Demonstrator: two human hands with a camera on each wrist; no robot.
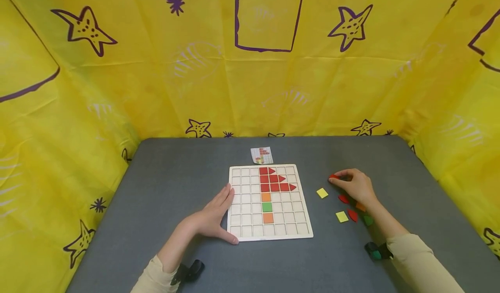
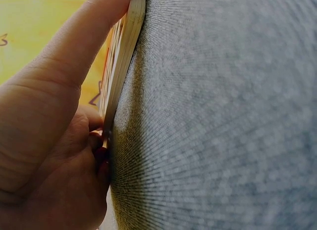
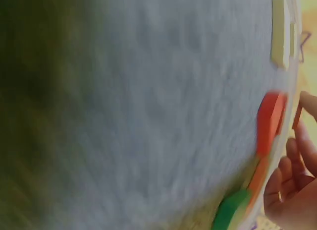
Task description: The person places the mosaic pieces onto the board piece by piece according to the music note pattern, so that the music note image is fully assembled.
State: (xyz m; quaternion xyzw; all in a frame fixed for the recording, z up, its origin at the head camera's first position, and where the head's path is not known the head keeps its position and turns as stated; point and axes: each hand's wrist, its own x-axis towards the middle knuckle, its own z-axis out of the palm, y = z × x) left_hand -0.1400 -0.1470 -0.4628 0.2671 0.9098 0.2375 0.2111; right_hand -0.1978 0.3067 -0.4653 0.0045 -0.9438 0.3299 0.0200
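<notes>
Cloth wall: yellow fabric (image 1: 148, 89), creased, with dark outlined starfish; stands beyond both hands.
Tabletop: dark grey surface (image 1: 168, 171), fine woven grain in the left wrist view; lies under both hands.
Left hand: fingers of the left hand (image 1: 212, 216) extended along the board's left edge, thumb at its near left corner; touching, not clenched.
Board: pale, wood-like square board (image 1: 287, 207), rounded corners, layered edge, ruled into a grid; directly right of the left hand, well left of the right-hand pinch.
Board contents: three rows of red squares (image 1: 264, 188), each ending in a right-pointing red triangle (image 1: 292, 187); below them one column of orange, green and orange squares (image 1: 267, 207).
Card: small printed card (image 1: 262, 155), just beyond the board, left of the pinch and farther out; bears a similar coloured pattern.
Yellow tiles: two flat squares with straight sides; one (image 1: 322, 193) near the pinch on its left, the other (image 1: 342, 217) nearer the person.
Right hand: thumb and forefinger of the right hand (image 1: 358, 185) pinch a red piece (image 1: 333, 176); its full outline is hidden.
Loose pieces: two curved-edged red pieces (image 1: 343, 199), an orange piece (image 1: 361, 206) and a green piece (image 1: 368, 220), nearer the person than the pinch.
</notes>
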